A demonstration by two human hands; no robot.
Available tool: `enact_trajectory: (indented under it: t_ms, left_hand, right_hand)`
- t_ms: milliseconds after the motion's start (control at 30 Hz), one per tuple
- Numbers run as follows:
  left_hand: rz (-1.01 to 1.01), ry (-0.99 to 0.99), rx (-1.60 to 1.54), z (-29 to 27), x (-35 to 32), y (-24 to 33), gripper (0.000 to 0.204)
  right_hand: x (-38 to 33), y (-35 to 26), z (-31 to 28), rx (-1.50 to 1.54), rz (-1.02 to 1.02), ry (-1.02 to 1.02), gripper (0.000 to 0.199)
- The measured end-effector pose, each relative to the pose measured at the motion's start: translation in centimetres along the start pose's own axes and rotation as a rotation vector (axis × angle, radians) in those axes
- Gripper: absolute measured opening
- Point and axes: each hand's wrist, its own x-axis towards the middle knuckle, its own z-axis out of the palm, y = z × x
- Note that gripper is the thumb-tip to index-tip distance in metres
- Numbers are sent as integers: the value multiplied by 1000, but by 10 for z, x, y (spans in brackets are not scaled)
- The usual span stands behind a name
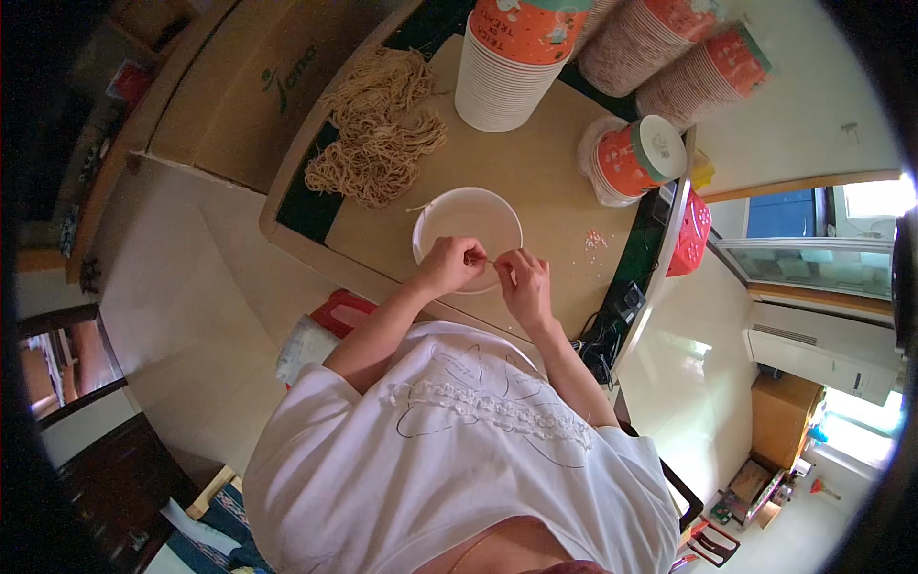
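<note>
A white round tub [449, 206] stands at the near edge of the table, its inside facing me. Over its near part, my left hand [449, 266] and my right hand [526, 284] are close together, fingertips pinched. Between them runs a short piece of tan cord [490, 261], held at both sides. Another cord end [416, 209] sticks out past the tub's far left rim. A loose heap of tan cord hanks [378, 129] lies at the far left of the table.
Orange-patterned paper tubs stand in a tall stack [507, 91], with more wrapped stacks [660, 38] behind. A shorter wrapped stack [636, 158] sits at right. Small scraps [595, 239] lie on the brown board [564, 210]. Black cables [602, 344] lie at the right edge; a cardboard box [239, 91] stands left.
</note>
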Motion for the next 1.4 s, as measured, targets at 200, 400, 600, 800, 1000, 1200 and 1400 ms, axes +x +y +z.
enact_trajectory:
  t_ms: [200,400,600,800,1000,1200,1400]
  left_hand:
    - [-49,-5,6,-1,-1,-3,10]
    - [-59,-92,-194,-8,0,7,10]
    - [34,-47,-139,-8,0,6,15]
    - [-208,-25,-245,-10,2,16,17]
    - [-128,-149,-160,-5,5,0,16]
    - [216,196,163,6,0,11,13]
    - [123,203,97,6,-3,16,11]
  right_hand:
    - [-3,1,1,21,24,6,2]
    - [2,-5,-7,16,-47,-17,5]
    - [-2,0,-1,71,-21,74,4]
    - [-1,-1,-4,58,25,21,6]
    - [1,-3,-4,65,0,39,5]
    - [4,-7,-6,53,-68,49,5]
    - [6,-10,-9,88,-2,-42,4]
